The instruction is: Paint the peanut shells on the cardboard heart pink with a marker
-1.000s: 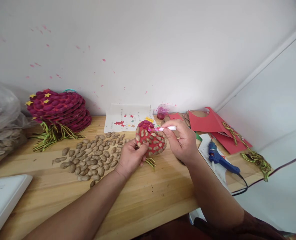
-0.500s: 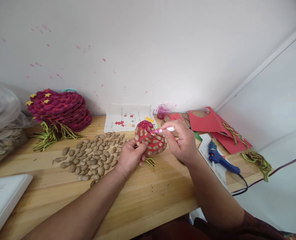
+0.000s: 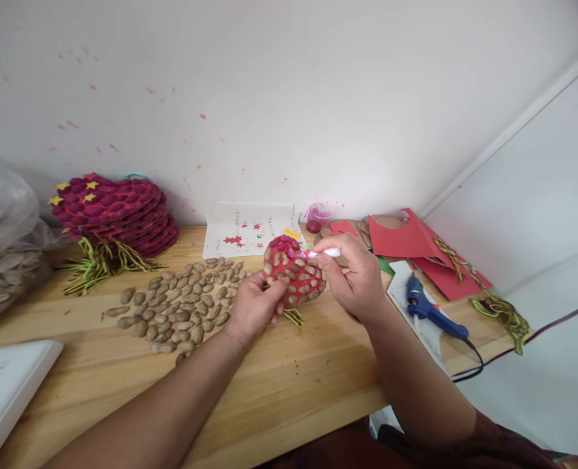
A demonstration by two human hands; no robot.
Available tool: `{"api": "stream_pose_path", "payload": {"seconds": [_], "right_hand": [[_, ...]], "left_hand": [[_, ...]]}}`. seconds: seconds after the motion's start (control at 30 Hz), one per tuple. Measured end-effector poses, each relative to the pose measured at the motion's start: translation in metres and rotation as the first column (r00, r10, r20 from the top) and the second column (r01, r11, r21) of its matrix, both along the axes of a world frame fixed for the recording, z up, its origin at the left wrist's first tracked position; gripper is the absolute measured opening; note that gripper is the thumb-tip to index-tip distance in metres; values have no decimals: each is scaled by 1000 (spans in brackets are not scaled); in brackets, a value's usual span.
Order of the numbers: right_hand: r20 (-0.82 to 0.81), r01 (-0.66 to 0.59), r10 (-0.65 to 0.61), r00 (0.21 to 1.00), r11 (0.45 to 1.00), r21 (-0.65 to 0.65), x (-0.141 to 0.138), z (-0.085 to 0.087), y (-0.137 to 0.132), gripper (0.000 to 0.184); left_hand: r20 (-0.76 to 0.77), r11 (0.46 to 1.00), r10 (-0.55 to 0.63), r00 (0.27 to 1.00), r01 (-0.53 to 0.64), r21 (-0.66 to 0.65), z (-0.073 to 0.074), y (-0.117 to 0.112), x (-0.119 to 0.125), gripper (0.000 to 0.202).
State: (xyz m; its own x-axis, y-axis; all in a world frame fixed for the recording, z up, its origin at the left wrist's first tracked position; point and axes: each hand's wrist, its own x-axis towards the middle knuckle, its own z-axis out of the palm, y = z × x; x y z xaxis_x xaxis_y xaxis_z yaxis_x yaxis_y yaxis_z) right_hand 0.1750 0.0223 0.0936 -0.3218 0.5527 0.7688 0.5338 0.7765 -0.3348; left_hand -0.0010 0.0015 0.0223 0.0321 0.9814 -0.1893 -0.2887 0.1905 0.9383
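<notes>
My left hand (image 3: 254, 306) grips the lower left edge of a red round disc (image 3: 294, 272) studded with peanut shells, holding it tilted up above the wooden table (image 3: 289, 384). My right hand (image 3: 354, 277) pinches a white paintbrush (image 3: 324, 252) whose pink-stained tip touches the disc's upper part, where some shells are painted magenta. Green-yellow strands (image 3: 293, 317) hang below the disc.
Loose peanut shells (image 3: 181, 306) lie spread at left of my hands. A stack of painted magenta discs (image 3: 115, 215) stands at back left beside a plastic bag (image 3: 0, 241). A star sticker sheet (image 3: 249, 234), pink paint cup (image 3: 317, 218), red paper (image 3: 410, 244), blue glue gun (image 3: 433, 309) and white box (image 3: 5, 384) are around.
The brush tip has shifted slightly over the top of the disc; both hands stay in nearly the same place.
</notes>
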Motion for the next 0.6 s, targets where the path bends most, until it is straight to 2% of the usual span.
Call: {"api": "stream_pose_path", "payload": {"seconds": [0.2, 0.6], "right_hand": [[44, 11, -11, 999, 1000, -5, 1, -1, 0, 10], [24, 41, -40, 999, 999, -23, 4, -2, 1, 9]], "left_hand": [[-8, 1000, 2, 1000, -2, -4, -1, 2, 0, 37], [16, 1000, 10, 1000, -10, -11, 2, 1, 0, 40]]}}
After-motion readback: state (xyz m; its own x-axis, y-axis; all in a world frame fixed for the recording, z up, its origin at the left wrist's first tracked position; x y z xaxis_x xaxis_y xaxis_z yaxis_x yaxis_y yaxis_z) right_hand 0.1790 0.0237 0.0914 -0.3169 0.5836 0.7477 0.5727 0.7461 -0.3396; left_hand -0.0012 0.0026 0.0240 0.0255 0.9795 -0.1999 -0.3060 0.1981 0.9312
